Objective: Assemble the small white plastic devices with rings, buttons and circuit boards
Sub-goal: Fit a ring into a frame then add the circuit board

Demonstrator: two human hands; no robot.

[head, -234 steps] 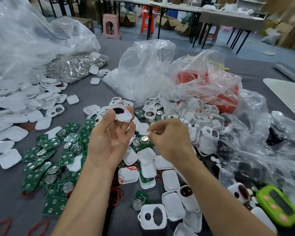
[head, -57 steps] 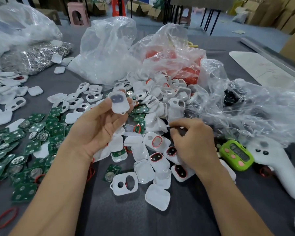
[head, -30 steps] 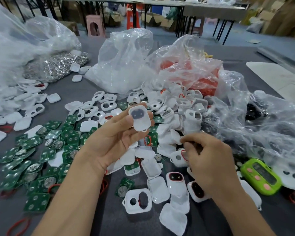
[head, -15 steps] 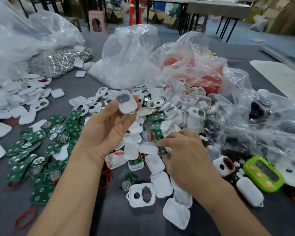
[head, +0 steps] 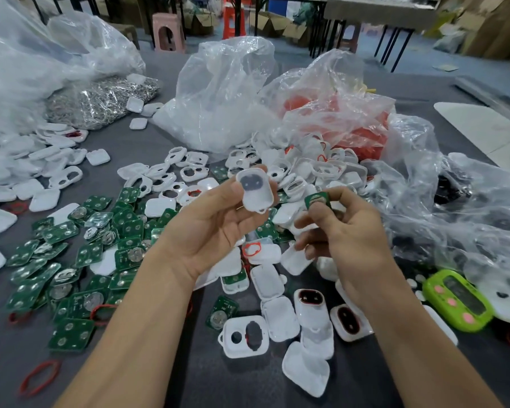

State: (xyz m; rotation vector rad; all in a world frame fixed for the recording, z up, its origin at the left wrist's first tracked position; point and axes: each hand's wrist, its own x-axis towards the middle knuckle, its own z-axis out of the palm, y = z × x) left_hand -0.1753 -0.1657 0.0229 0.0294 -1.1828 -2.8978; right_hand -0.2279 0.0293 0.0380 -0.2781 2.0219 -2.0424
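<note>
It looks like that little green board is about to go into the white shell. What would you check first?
1. Grip of the left hand on the white shell: ok, thumb and fingertips hold it.
2. Hollow side of the shell facing up: ok, rim and inside show.
3. Seating of the dark button piece in the shell: cannot tell, only a dark shape shows.
4. Pinch of the right hand on the circuit board: ok.
5. Board turned the right way: cannot tell, fingers cover part.
6. Gap between board and shell: ok, apart.

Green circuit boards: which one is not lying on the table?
The board pinched in the right hand, up beside the white shell that the left hand holds. The other boards lie on the table.
</note>
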